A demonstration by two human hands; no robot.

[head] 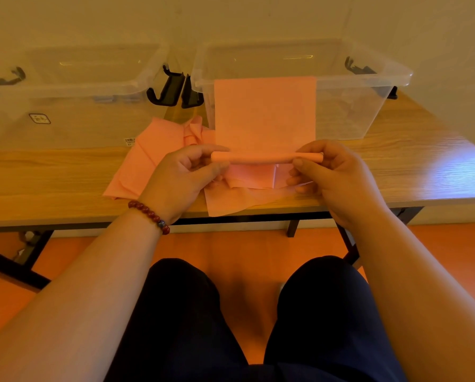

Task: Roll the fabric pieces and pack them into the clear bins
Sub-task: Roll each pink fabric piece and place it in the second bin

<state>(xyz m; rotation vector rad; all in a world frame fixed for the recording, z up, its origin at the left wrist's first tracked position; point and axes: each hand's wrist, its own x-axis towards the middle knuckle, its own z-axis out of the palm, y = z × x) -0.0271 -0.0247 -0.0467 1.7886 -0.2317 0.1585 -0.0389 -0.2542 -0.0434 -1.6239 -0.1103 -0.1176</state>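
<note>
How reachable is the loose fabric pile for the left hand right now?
Probably not yet: the left hand pinches one end of the half-rolled piece, the right hand the other. The pile lies just beside it, nothing between, so it should be easy once it lets go.

Part-rolled fabric (pixel 265 117) between left hand (pixel 181 177), right hand (pixel 338 177)

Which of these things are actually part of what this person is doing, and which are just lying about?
Part of the job: the partly rolled pink fabric piece, pinched by the left hand and right hand; the loose fabric pile; the left clear bin; the right clear bin.

Just there: the wooden table; the bead bracelet; the orange floor.
</note>
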